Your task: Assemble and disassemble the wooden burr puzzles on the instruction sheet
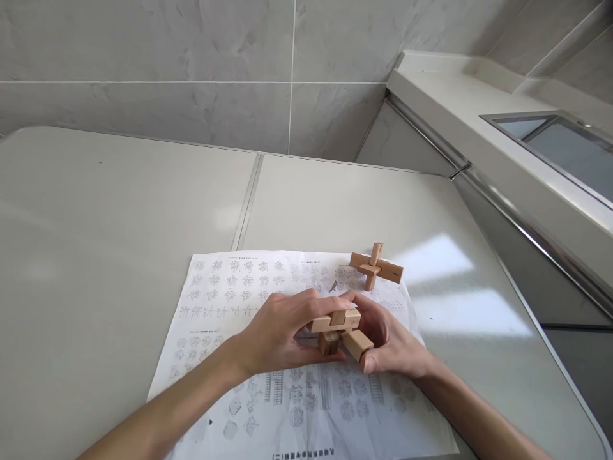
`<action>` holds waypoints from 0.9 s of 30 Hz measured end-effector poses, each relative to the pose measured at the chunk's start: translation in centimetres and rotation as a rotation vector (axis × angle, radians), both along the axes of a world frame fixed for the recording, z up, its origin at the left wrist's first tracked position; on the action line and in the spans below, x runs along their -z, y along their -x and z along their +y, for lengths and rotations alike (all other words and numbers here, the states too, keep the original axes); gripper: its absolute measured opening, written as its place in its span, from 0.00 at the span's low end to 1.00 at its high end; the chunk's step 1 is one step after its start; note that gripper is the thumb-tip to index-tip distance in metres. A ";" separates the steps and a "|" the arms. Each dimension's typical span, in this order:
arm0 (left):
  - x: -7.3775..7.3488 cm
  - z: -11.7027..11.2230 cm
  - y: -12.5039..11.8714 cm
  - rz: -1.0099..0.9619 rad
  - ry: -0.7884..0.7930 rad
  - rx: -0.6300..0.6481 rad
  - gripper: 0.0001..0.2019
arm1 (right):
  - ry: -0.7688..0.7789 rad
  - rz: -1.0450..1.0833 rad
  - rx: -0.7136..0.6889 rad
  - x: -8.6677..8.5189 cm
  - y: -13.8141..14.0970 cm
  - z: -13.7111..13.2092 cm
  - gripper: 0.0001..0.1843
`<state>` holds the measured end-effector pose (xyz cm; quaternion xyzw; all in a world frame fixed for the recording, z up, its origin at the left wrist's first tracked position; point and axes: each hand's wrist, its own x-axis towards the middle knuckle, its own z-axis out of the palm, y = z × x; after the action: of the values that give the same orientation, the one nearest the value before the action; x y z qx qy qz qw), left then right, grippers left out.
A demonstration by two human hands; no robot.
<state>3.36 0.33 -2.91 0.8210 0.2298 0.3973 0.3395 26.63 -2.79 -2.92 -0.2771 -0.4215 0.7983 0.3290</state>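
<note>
Several notched wooden puzzle blocks (357, 344) are clustered between my two hands, above a printed paper sheet (297, 354). My left hand (290, 322) is closed around the upper and left blocks, its fingers over the top and its thumb below. From the other side, my right hand (390, 335) grips the lower right block between thumb and fingers. Where the blocks meet inside is partly hidden by my fingers. Behind my hands, an interlocked wooden cross (376, 267) stands on the far right part of the sheet, touched by neither hand.
The sheet carries rows of small puzzle drawings and lies on a glossy white table (119, 255) with a seam (248, 201). A grey tiled wall (191, 57) rises behind. At the right is a raised white counter (445, 89) with an inset sink (565, 150).
</note>
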 end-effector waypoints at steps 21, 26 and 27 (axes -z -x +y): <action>0.4 -0.2 0.0 0.021 -0.100 -0.028 0.28 | 0.045 0.007 0.048 -0.3 0.4 -0.5 0.35; 0.3 -0.2 -0.1 0.022 -0.080 -0.027 0.30 | 0.041 -0.025 0.058 -0.1 0.3 -0.6 0.37; 0.3 -0.2 -0.1 0.021 -0.073 -0.024 0.30 | 0.040 -0.029 0.059 -0.1 0.4 -0.5 0.37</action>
<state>3.42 0.14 -3.16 0.8341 0.2289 0.4007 0.3021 26.26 -3.33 -2.80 -0.3075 -0.4017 0.7925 0.3406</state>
